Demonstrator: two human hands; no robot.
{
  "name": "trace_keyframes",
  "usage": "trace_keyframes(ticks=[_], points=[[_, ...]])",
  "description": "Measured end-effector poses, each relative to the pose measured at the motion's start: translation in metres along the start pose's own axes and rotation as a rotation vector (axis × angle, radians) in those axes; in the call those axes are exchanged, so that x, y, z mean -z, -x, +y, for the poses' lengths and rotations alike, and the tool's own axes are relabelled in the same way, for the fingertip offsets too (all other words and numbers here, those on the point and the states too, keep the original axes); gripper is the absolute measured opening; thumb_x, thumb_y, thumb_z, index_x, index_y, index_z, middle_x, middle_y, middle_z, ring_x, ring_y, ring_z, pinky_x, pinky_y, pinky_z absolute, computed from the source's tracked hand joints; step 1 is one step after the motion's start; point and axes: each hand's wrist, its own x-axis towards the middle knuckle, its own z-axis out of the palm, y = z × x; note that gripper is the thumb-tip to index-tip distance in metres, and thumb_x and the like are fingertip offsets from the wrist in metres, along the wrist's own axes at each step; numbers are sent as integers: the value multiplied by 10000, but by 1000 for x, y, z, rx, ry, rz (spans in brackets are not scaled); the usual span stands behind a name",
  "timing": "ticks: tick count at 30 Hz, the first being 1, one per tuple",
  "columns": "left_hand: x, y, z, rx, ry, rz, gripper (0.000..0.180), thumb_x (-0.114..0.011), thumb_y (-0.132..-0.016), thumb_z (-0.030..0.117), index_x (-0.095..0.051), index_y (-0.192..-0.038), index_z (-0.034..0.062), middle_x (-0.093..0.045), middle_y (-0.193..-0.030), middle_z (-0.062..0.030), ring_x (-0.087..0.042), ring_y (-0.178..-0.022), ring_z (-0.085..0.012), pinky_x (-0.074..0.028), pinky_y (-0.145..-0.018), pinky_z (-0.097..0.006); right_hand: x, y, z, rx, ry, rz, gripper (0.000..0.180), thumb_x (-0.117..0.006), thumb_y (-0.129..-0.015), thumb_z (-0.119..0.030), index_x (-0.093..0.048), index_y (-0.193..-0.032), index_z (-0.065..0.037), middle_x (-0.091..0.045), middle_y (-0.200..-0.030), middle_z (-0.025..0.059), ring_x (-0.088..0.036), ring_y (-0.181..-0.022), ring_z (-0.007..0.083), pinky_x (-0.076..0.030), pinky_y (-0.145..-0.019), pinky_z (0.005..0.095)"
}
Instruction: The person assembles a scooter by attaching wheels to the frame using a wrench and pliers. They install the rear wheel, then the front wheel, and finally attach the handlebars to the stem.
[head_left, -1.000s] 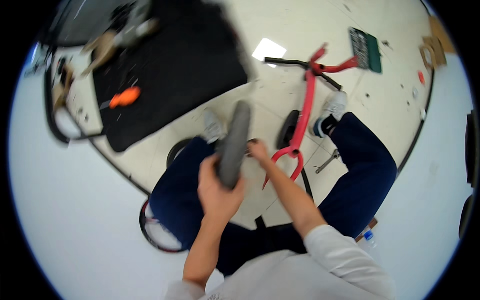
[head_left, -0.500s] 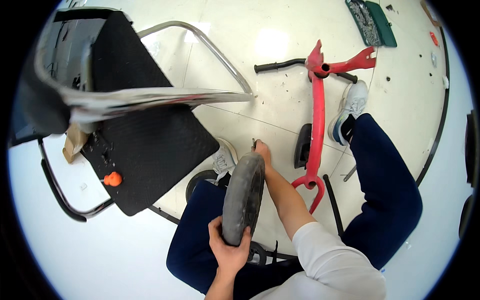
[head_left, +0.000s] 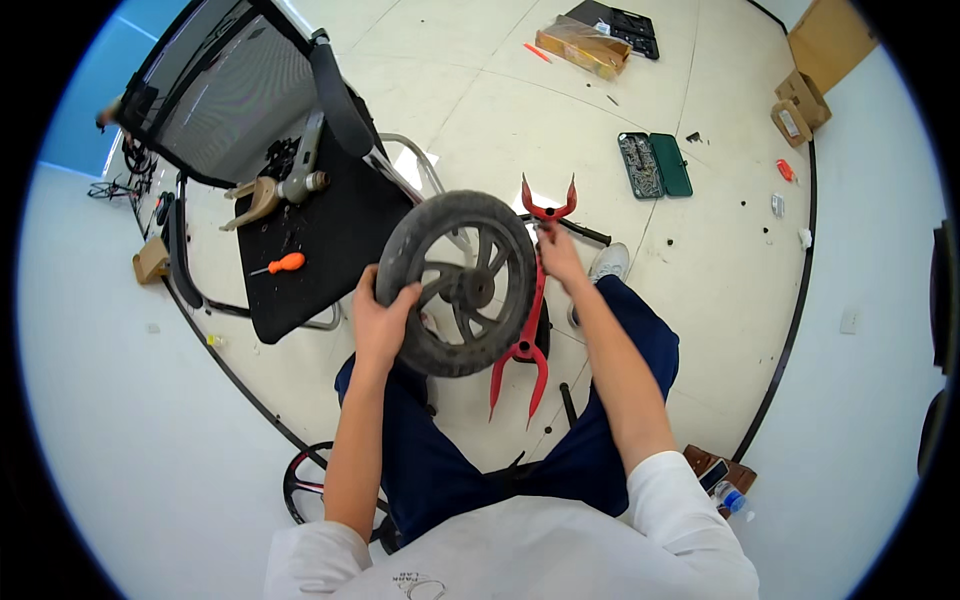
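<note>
My left hand (head_left: 385, 318) grips the near-left rim of a small black spoked wheel (head_left: 481, 287), thumb on its face and fingers behind the tyre. The wheel is held up above my lap, its face turned toward me. My right hand (head_left: 562, 254) is at the far right of the wheel, over the upper part of a red forked frame (head_left: 527, 348). Its fingers are curled; whatever they hold is too small and blurred to make out. The frame lies on the floor between my feet, its lower part near the wheel, with a black handlebar (head_left: 585, 232) under its far end.
On the black chair seat (head_left: 268, 312) at left lie an orange-handled screwdriver (head_left: 287, 262) and a grey and tan part (head_left: 297, 187). A green case of small hardware (head_left: 643, 166) is open on the floor. Farther back sits a box (head_left: 582, 48). A bottle (head_left: 730, 497) stands near right.
The wheel has turned from edge-on to face-on and risen, with my left hand still on it. My right hand has come up from the floor toward the red frame. The view has shifted.
</note>
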Motion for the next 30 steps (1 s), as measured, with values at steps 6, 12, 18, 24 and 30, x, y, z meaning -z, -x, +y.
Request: trace_keyframes(ticks=[6, 12, 18, 24, 30], points=[[-28, -14, -32, -154, -304, 13, 397, -725, -717, 151, -563, -1034, -26, -659, -875, -163, -653, -792, -249, -513, -751, -355, 75, 33, -92, -80, 13, -135, 399, -622, -942, -346, -646, -997, 49, -585, -699, 10, -500, -622, 98, -400, -560, 273], [-56, -58, -64, -109, -558, -61, 474, -713, -687, 195, -562, -1059, -57, -664, -897, -235, -670, -852, -350, -515, -780, -392, 72, 16, -97, 34, 49, -165, 399, -601, -949, -367, -657, -1015, 23, -551, -693, -1, -440, -624, 76, -367, -591, 234], [-82, -102, -59, -41, -625, -223, 491, -730, -672, 231, -572, -1013, -85, -673, -827, -208, -684, -772, -304, -532, -723, -381, 60, 0, -110, 15, 93, -234, 357, -568, -966, -336, -634, -1072, -2, -487, -663, -13, -399, -601, 70, -343, -563, 236], [-86, -111, -32, 104, -488, -143, 523, -704, -689, 203, -551, -1083, -105, -671, -938, -270, -683, -881, -370, -526, -805, -393, 73, -3, -127, -224, -161, -224, 204, -540, -943, -224, -585, -954, -25, -402, -597, -35, -291, -482, 53, -217, -419, 233], [-89, -109, -34, 41, -522, -119, 510, -706, -688, 188, -550, -1082, -96, -671, -950, -263, -680, -883, -374, -523, -818, -391, 83, 1, -125, -223, -531, -322, 307, -460, -940, -273, -588, -938, 6, -513, -722, 36, -347, -495, 90, -276, -426, 249]])
